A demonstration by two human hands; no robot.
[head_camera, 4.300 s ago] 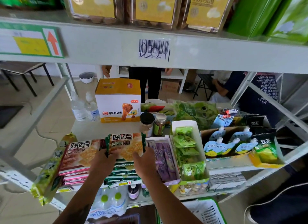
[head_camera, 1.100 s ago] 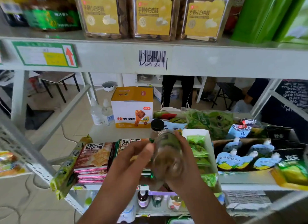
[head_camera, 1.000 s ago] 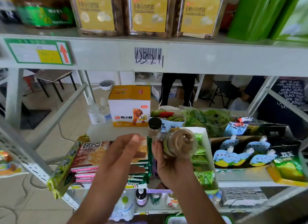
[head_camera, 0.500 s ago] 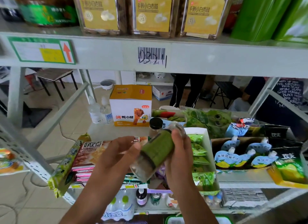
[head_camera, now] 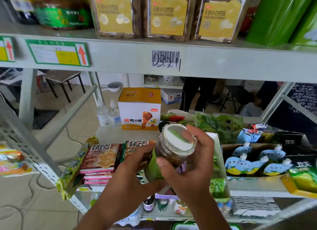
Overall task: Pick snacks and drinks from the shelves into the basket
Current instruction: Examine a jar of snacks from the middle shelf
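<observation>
Both hands hold a glass jar [head_camera: 169,158] in front of the middle shelf [head_camera: 109,135], above its front edge. The jar carries a green label and brown contents, and it is tilted so that its flat round end faces the camera. The right hand [head_camera: 192,164] is wrapped round the upper part of the jar: the thumb lies across the glass on the near side and the fingers [head_camera: 201,135] curl over the far side. The left hand [head_camera: 132,176] grips the lower, labelled part from the left, fingers curled against the label.

Behind the hands, at the front edge of the middle shelf, lies a stack of cracker packets [head_camera: 101,159] with red and pink wrappers; a second stack with green wrappers sits just beside it, partly hidden by the left hand. A yellow-green bag [head_camera: 73,171] overhangs the shelf's front left corner. Toward the back stand an orange-and-white carton with a drumstick picture [head_camera: 139,109] and two clear water bottles [head_camera: 108,113] just left of it. A dark-lidded jar [head_camera: 162,125] stands directly behind the held jar. To the right, a cardboard tray holds blue spouted drink pouches [head_camera: 247,163], and a white box with green sachets [head_camera: 217,163] is largely covered by the right hand.

The upper shelf [head_camera: 223,61] carries three clear tubs with yellow labels [head_camera: 168,15] and a barcode sticker [head_camera: 165,59] on its front edge. A white basket rim [head_camera: 187,225] shows at the bottom edge of the view, below the hands
</observation>
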